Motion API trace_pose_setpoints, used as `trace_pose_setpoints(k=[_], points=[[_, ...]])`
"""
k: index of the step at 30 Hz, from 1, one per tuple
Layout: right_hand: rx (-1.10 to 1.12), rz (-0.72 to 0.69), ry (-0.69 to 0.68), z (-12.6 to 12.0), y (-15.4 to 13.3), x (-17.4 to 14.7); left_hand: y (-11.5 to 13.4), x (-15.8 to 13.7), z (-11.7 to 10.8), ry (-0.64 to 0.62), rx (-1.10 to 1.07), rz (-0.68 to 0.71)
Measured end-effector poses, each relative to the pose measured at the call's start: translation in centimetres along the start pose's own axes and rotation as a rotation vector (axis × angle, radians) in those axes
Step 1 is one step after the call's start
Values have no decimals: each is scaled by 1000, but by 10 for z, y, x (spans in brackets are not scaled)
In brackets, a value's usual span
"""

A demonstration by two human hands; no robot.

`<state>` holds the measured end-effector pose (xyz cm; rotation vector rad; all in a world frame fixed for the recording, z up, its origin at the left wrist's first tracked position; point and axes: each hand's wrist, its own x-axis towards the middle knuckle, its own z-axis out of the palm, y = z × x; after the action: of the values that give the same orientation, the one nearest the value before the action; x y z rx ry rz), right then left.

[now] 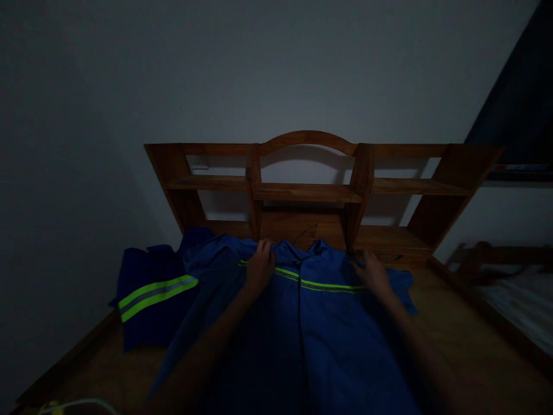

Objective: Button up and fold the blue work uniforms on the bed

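Left hand (261, 262) and right hand (370, 271), grip unclear, flank the collar (321, 249) of the jacket (341, 340), better smoothed evenly outwards.

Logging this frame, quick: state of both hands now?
Left hand: on the spread blue jacket, grip unclear.
Right hand: at the jacket's shoulder, grip unclear.

In dim light, a wooden shelf unit (307, 192) stands beyond the grip, against a plain wall (276, 69) with a socket (200, 166).
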<state>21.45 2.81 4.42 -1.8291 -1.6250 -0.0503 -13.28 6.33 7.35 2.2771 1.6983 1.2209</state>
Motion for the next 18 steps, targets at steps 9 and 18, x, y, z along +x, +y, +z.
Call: trace_pose_setpoints(k=[9,18], points=[[-66,61,-231,-5,40,5,-66,54,-11,-299,-28,-60],[-78,68,246,-53,-4,34,-37,77,-12,162,-409,-184]])
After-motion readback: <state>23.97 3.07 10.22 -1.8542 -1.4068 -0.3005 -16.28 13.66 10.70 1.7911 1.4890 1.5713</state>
